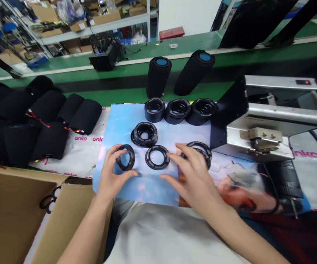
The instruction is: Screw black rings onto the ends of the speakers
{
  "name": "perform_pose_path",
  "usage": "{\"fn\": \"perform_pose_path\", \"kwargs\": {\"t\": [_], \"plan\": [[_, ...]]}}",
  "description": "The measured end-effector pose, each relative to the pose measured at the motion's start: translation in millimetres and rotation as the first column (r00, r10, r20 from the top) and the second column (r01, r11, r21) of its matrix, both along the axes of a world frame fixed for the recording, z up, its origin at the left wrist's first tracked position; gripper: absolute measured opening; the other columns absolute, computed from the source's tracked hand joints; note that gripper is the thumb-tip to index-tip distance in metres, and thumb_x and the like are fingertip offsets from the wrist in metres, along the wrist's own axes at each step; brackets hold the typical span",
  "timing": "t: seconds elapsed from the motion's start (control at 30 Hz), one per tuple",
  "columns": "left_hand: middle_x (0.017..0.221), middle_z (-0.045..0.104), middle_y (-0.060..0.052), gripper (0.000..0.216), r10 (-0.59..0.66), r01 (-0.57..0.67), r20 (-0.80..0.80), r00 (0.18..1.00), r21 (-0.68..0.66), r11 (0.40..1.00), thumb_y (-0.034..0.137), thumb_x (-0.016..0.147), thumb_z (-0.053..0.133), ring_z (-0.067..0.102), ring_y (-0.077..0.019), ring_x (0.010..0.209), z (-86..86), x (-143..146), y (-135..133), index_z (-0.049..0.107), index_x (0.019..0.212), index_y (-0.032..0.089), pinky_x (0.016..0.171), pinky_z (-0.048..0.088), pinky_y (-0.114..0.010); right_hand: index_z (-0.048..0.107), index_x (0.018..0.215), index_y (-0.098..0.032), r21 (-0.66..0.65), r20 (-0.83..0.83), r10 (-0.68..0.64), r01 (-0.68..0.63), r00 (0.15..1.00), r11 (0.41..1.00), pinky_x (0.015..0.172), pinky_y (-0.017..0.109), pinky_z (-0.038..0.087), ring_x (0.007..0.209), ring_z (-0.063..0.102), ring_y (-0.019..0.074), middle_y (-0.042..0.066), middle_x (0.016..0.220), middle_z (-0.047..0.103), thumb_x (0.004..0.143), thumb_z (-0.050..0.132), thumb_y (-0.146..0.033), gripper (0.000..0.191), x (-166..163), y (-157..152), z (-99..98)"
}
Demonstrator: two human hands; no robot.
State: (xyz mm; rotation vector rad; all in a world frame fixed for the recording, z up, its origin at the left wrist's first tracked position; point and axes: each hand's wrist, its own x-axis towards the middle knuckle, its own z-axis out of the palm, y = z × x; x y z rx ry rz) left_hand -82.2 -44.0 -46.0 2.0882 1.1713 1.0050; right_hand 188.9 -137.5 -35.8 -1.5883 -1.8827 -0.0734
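Note:
My left hand (111,176) curves around a black plastic ring (131,157), which is tilted on edge between its fingers and thumb. Beside it, a flat black ring (148,161) with small holes lies on the blue printed sheet (144,189). My right hand (194,176) has its fingers spread and holds nothing; one fingertip comes close to that flat ring's right edge, and whether it touches I cannot tell. More black rings (206,146) lie partly hidden behind the right hand. Just beyond the flat ring stands a small stack of black rings (147,135).
Three stacks of black rings (154,113) line the sheet's far edge, with two black cylinders (158,77) behind. A metal machine (260,124) stands at right. Black fabric-covered cylinders (84,115) with wires lie left, above an open cardboard box (73,216).

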Motion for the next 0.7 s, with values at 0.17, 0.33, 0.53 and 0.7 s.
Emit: {"fn": "perform_pose_path", "kwargs": {"t": [0.17,0.33,0.53,0.7], "plan": [[0.151,0.058,-0.012,0.061,0.046,-0.046,-0.012,0.999,-0.025,0.999,0.064,0.083,0.084,0.058,-0.0322,0.144,-21.3,-2.0,-8.7,0.066,0.131,0.029,0.119,0.050,-0.054,0.042,0.148,-0.012,-0.077,-0.001,0.098,-0.098,0.995,0.992,0.111,0.068,0.049,0.131,0.059,0.0396,0.022,0.141,0.059,0.095,0.078,-0.036,0.069,-24.3,21.7,-12.5],[0.152,0.057,-0.013,0.061,0.098,-0.098,0.026,0.995,-0.007,0.995,0.064,0.083,0.084,0.058,-0.0320,0.144,-24.6,-4.9,-18.1,0.068,0.129,0.028,0.120,0.050,-0.053,0.041,0.149,-0.013,-0.092,0.002,0.104,-0.103,0.995,0.990,0.109,0.072,0.048,0.129,0.060,0.0416,0.021,0.141,0.059,0.092,0.081,-0.028,0.071,-27.2,23.7,-15.7],[0.153,0.058,-0.012,0.060,0.016,-0.014,0.066,0.998,-0.031,0.999,0.060,0.082,0.088,0.058,-0.0318,0.145,-10.9,-0.1,-17.5,0.068,0.130,0.029,0.119,0.053,-0.051,0.039,0.149,-0.011,-0.096,0.019,0.110,-0.107,0.994,0.990,0.117,0.062,0.050,0.128,0.057,0.0367,0.020,0.138,0.056,0.088,0.077,-0.017,0.072,-32.5,27.9,-22.0],[0.153,0.058,-0.012,0.055,-0.029,0.033,0.033,0.999,-0.099,0.995,0.054,0.084,0.089,0.057,-0.0316,0.147,-8.2,5.5,-12.7,0.071,0.129,0.029,0.122,0.050,-0.053,0.043,0.144,-0.012,-0.089,0.052,0.108,-0.103,0.993,0.991,0.114,0.066,0.052,0.126,0.061,0.0374,0.019,0.136,0.059,0.089,0.074,-0.016,0.064,-28.9,26.6,-20.3]]}}
